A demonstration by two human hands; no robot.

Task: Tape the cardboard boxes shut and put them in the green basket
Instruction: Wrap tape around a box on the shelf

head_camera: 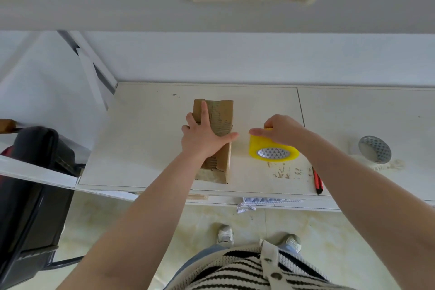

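A long brown cardboard box (222,115) lies on the pale tabletop (150,139), its length running away from me. My left hand (203,135) lies flat on top of it, fingers straight and thumb spread to the right. To the right of the box stands a yellow roll of tape (270,150). My right hand (280,130) grips the roll from above, thumb towards the box. No green basket is in view.
A red and black pen (317,181) lies near the table's front edge at the right. A round metal mesh object (374,149) sits further right. A black chair (35,181) stands to the left of the table. A cloth (259,202) hangs under the front edge.
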